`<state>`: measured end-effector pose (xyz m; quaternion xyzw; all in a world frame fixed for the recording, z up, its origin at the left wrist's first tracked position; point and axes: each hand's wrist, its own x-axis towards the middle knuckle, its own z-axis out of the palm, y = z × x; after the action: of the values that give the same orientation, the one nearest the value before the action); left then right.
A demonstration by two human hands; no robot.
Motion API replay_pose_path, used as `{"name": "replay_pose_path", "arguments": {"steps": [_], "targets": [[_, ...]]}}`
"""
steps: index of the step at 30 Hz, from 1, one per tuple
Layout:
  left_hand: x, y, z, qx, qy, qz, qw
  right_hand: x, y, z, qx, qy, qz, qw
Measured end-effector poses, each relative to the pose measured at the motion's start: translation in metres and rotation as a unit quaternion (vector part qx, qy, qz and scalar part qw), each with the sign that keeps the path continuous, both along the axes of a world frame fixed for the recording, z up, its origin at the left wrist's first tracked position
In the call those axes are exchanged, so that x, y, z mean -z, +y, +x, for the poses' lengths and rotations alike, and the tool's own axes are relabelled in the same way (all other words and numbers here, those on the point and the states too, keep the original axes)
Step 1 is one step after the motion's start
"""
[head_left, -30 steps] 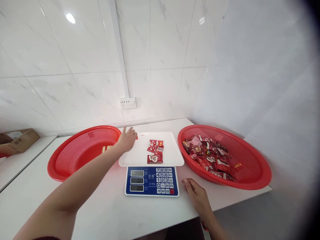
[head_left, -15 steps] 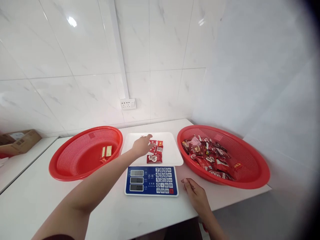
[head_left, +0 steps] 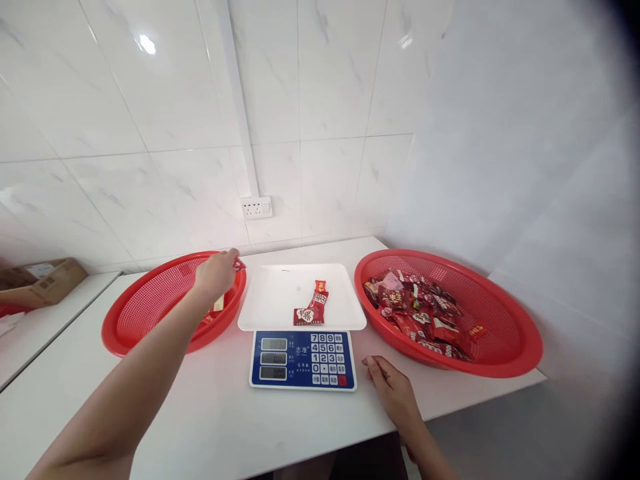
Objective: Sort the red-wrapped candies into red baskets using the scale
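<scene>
My left hand (head_left: 217, 272) is closed on a small red candy packet (head_left: 239, 265), holding it above the right rim of the left red basket (head_left: 145, 300). Under my forearm, part of that basket is hidden; a cream-and-red packet (head_left: 219, 303) shows inside it. On the white pan (head_left: 265, 300) of a blue digital scale (head_left: 303, 360) lie several red candy packets (head_left: 309, 315), touching or overlapping one another. My right hand (head_left: 393, 390) rests on the table just right of the scale's keypad, its fingers curled together with nothing visible in them.
A second red basket (head_left: 515, 347) at the right holds a heap of red candy packets (head_left: 420, 313). Behind the table (head_left: 210, 413) rises a tiled wall with a socket (head_left: 257, 207). An open cardboard box (head_left: 55, 283) stands at the far left.
My left hand has taken a red candy packet off the scale pan and moved left with it to the left basket. My right hand has stayed in place.
</scene>
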<state>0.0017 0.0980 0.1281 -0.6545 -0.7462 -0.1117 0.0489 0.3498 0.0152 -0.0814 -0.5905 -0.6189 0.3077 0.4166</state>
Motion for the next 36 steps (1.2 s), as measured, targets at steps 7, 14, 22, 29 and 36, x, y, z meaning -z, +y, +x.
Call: {"name": "replay_pose_path", "arguments": {"steps": [7, 14, 22, 29, 36], "targets": [[0.034, -0.008, 0.039, 0.176, -0.06, -0.078, 0.98, -0.001, 0.001, -0.002, 0.007, 0.007, -0.008, 1.0], [0.058, -0.009, 0.098, 0.287, -0.089, -0.13, 0.945, -0.005, -0.002, -0.003, 0.02, 0.015, -0.007, 1.0], [0.058, -0.012, 0.095, 0.254, -0.123, -0.129, 0.951, -0.005, -0.001, -0.003, 0.015, 0.011, 0.001, 1.0], [0.015, -0.016, 0.025, 0.068, -0.094, 0.014, 0.993, -0.004, 0.0, -0.002, 0.006, -0.002, -0.001, 1.0], [0.033, -0.005, 0.047, 0.139, -0.073, 0.001, 0.988, -0.007, 0.0, -0.003, -0.001, 0.005, 0.001, 1.0]]}}
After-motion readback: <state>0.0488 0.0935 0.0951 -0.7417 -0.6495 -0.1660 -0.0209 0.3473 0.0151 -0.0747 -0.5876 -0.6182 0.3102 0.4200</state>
